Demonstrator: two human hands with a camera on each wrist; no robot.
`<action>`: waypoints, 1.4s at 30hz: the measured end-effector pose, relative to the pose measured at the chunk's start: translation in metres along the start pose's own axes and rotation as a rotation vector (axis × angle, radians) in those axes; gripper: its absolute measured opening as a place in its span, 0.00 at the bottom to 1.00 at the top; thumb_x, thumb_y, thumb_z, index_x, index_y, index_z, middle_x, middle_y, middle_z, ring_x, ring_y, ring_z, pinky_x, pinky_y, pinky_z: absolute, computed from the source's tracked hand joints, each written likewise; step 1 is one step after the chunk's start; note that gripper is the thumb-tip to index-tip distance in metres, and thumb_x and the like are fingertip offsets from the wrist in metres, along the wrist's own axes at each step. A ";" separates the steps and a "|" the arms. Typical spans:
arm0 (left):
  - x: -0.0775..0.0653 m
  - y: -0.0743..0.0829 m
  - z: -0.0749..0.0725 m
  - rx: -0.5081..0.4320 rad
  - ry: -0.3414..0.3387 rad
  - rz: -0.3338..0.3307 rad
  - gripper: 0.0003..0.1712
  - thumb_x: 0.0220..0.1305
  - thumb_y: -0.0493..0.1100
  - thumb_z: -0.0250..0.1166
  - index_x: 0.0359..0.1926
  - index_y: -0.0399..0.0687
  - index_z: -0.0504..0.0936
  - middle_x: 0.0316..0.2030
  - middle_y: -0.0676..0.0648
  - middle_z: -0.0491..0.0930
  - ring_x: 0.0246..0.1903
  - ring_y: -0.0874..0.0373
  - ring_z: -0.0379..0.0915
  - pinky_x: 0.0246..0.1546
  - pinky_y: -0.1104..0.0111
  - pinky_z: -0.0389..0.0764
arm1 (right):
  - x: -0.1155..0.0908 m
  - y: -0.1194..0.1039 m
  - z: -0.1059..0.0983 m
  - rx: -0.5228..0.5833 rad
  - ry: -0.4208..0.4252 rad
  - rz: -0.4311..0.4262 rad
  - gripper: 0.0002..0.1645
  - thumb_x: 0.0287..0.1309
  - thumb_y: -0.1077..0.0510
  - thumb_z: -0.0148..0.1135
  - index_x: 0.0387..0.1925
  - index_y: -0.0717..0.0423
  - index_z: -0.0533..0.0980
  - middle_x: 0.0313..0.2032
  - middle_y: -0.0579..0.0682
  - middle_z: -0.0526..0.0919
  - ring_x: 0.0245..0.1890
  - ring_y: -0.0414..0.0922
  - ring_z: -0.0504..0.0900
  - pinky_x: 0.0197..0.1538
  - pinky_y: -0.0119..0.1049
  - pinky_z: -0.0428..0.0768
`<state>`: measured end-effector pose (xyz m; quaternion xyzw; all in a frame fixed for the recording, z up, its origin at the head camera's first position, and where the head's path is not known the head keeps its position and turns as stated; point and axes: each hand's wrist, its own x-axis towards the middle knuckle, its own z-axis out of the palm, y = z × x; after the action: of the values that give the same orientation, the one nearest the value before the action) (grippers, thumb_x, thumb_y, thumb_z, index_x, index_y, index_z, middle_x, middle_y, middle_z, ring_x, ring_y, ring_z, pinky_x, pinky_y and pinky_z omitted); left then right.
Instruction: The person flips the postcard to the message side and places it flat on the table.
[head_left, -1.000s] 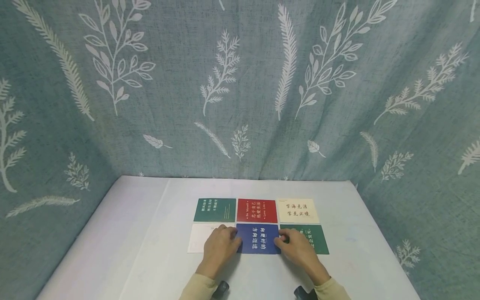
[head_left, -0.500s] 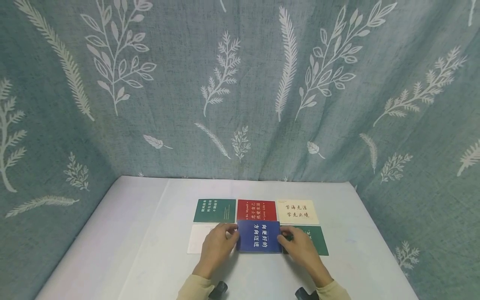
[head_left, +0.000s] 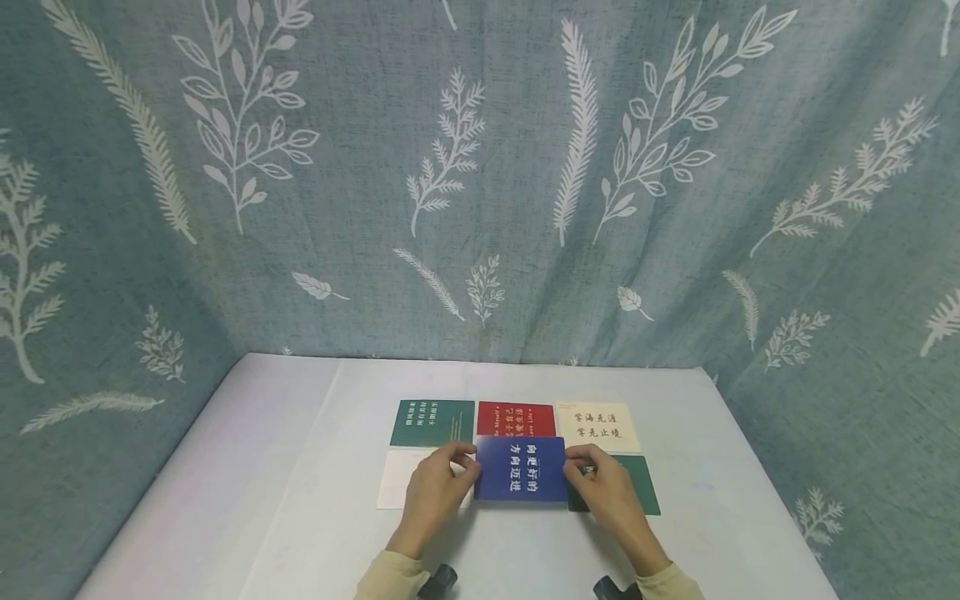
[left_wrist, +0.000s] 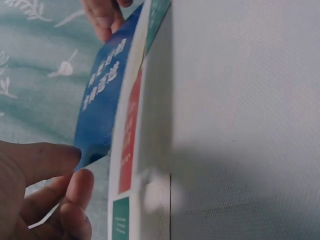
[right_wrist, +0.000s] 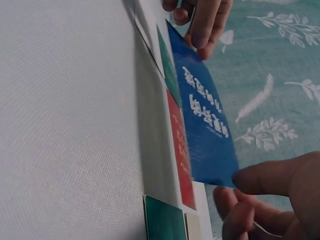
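A blue card (head_left: 521, 468) with white Chinese characters is raised off the table between both hands. My left hand (head_left: 437, 498) pinches its left edge between thumb and fingers. At the opposite edge, my right hand (head_left: 609, 493) pinches it the same way. Both wrist views show the blue card (left_wrist: 102, 90) tilted above the tabletop, thumbs on its printed face. Behind it lies a red card (head_left: 516, 418), its lower part covered by the blue one. A pale card (head_left: 394, 479) lies under the left hand, and a green card (head_left: 637, 482) lies partly beneath the right hand.
A dark green card (head_left: 432, 422) lies at the back left of the group, a cream card (head_left: 598, 425) at the back right. All rest on a white table (head_left: 315, 467). A blue-green curtain (head_left: 360, 167) with white leaf patterns hangs behind and at both sides.
The blue card has come up off the table between both hands, its far edge now overlapping the red card in the head view. The other cards stay in place.
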<state>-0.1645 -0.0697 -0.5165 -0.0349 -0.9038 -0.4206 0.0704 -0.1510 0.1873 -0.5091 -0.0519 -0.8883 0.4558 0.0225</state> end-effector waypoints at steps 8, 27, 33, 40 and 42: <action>0.000 0.001 0.002 -0.046 -0.008 -0.006 0.13 0.59 0.43 0.70 0.46 0.51 0.84 0.31 0.58 0.83 0.20 0.66 0.68 0.19 0.71 0.67 | 0.003 0.003 -0.002 0.019 0.044 0.005 0.13 0.63 0.59 0.67 0.49 0.55 0.80 0.41 0.50 0.85 0.25 0.41 0.73 0.23 0.30 0.68; 0.005 0.004 -0.008 -0.131 -0.160 0.039 0.12 0.66 0.49 0.68 0.45 0.48 0.89 0.40 0.52 0.88 0.39 0.59 0.79 0.42 0.61 0.78 | -0.001 0.010 -0.009 -0.001 0.060 -0.047 0.10 0.62 0.61 0.68 0.46 0.54 0.83 0.41 0.50 0.85 0.24 0.40 0.72 0.24 0.29 0.67; 0.006 0.005 -0.014 -0.140 -0.180 0.025 0.13 0.66 0.50 0.68 0.46 0.49 0.89 0.40 0.53 0.87 0.36 0.60 0.77 0.39 0.63 0.76 | -0.001 0.010 -0.010 0.003 0.046 -0.054 0.09 0.64 0.57 0.67 0.46 0.51 0.83 0.42 0.49 0.85 0.25 0.40 0.71 0.24 0.30 0.66; 0.007 0.004 -0.018 -0.182 -0.207 -0.008 0.12 0.66 0.50 0.68 0.47 0.52 0.89 0.39 0.54 0.86 0.37 0.59 0.75 0.41 0.62 0.75 | 0.002 0.010 -0.009 0.030 0.042 -0.075 0.08 0.65 0.55 0.67 0.44 0.51 0.83 0.37 0.45 0.87 0.30 0.40 0.76 0.34 0.34 0.72; 0.007 0.003 -0.017 -0.187 -0.222 -0.014 0.13 0.67 0.50 0.68 0.48 0.51 0.89 0.40 0.54 0.86 0.36 0.59 0.75 0.40 0.62 0.75 | 0.002 0.010 -0.009 0.035 0.044 -0.075 0.07 0.66 0.55 0.66 0.43 0.51 0.83 0.34 0.43 0.87 0.32 0.41 0.80 0.38 0.35 0.75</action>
<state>-0.1695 -0.0808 -0.5018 -0.0814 -0.8630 -0.4972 -0.0365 -0.1514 0.2003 -0.5123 -0.0283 -0.8808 0.4687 0.0600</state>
